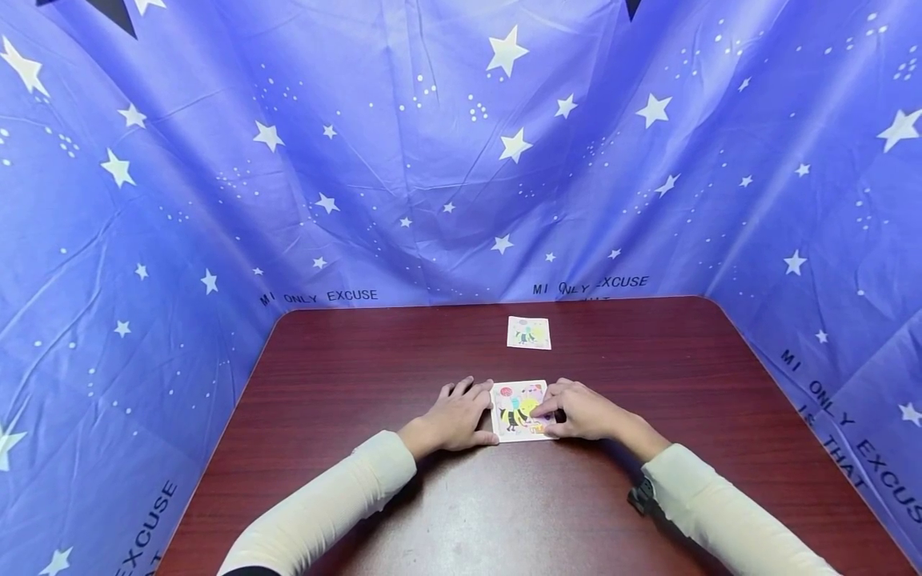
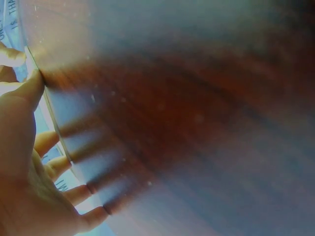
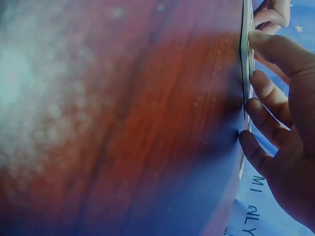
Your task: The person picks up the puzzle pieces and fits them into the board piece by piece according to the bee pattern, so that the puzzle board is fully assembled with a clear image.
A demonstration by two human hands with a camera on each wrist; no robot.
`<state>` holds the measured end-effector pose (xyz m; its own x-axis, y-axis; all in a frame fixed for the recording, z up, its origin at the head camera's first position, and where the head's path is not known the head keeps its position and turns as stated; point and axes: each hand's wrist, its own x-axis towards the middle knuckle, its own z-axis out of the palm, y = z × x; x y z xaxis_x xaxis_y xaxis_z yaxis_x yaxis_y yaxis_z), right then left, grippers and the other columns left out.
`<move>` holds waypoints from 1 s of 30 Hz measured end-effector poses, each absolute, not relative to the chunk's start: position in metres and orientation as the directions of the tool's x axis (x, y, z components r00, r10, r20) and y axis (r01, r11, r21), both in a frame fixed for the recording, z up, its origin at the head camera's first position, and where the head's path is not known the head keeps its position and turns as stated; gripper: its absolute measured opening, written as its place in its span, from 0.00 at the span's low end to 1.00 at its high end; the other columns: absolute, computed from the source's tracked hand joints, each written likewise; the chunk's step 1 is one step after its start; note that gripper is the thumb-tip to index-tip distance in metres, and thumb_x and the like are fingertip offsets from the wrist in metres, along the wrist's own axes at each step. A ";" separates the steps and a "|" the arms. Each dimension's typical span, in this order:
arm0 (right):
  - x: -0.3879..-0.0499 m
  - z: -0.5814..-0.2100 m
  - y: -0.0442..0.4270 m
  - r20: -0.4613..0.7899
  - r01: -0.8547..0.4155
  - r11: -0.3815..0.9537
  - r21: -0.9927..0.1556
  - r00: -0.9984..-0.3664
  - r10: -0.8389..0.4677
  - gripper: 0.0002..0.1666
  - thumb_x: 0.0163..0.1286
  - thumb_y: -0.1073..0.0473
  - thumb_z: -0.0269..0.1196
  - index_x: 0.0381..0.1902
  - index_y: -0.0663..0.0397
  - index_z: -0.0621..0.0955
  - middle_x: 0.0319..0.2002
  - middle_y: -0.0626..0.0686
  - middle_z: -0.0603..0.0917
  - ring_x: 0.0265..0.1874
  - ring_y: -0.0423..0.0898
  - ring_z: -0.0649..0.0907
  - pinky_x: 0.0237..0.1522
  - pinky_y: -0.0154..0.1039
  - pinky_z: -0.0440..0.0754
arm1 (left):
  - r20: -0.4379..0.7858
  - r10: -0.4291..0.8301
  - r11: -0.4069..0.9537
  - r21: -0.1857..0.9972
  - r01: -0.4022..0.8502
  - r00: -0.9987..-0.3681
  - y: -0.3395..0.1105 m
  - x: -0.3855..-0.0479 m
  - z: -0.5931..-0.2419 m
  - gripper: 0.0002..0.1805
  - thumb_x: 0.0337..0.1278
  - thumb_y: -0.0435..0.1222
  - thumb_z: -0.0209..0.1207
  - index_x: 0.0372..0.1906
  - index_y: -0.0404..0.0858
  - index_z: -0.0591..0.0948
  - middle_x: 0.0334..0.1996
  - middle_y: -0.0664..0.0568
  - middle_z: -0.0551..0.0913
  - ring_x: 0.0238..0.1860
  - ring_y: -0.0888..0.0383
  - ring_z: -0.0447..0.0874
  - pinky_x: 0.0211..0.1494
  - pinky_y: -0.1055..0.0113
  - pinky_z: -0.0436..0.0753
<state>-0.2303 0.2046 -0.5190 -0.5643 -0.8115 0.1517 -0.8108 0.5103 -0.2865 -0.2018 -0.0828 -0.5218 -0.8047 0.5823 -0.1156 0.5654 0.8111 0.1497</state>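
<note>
A thin square board (image 1: 514, 432) with a bright cartoon bee on it lies flat on the table. My left hand (image 1: 458, 418) rests along its left edge, fingers spread and thumb at the near corner. The left wrist view shows the fingertips of this hand (image 2: 42, 162) on the table and against the board's edge. My right hand (image 1: 587, 412) is at the right side, with its thumb near the near right corner and one bent finger touching the picture. In the right wrist view, the fingertips of that hand (image 3: 285, 105) line the board's edge. Any loose piece beneath them is hidden.
A smaller-looking, paler square card (image 1: 529, 333) with a similar bee picture lies farther back. The dark red wooden table (image 1: 346, 360) has a rounded far edge. Blue star-printed cloth (image 1: 403, 160) hangs round its back and sides.
</note>
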 end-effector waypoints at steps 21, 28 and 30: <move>-0.225 -0.518 0.201 0.152 -0.742 0.602 -0.295 -0.659 -0.737 0.16 0.56 0.50 0.77 0.42 0.48 0.90 0.38 0.42 0.88 0.38 0.39 0.79 0.43 0.37 0.79 | -0.127 0.582 0.812 0.147 0.565 -0.803 -0.083 -0.202 -0.523 0.32 0.62 0.66 0.58 0.58 0.48 0.74 0.81 0.50 0.59 0.79 0.39 0.58 0.73 0.40 0.66; -0.224 -0.519 0.203 0.161 -0.761 0.581 -0.290 -0.637 -0.754 0.17 0.58 0.50 0.76 0.44 0.49 0.91 0.38 0.43 0.87 0.38 0.40 0.80 0.43 0.37 0.78 | -0.122 0.584 0.810 0.148 0.567 -0.802 -0.083 -0.201 -0.522 0.32 0.61 0.65 0.59 0.57 0.47 0.74 0.80 0.49 0.60 0.78 0.39 0.59 0.72 0.40 0.67; -0.224 -0.520 0.203 0.172 -0.766 0.574 -0.290 -0.632 -0.756 0.17 0.58 0.51 0.75 0.44 0.49 0.91 0.38 0.42 0.87 0.38 0.40 0.80 0.42 0.37 0.78 | -0.116 0.586 0.808 0.148 0.570 -0.802 -0.083 -0.201 -0.522 0.31 0.61 0.65 0.59 0.57 0.47 0.74 0.80 0.49 0.60 0.78 0.39 0.60 0.71 0.40 0.67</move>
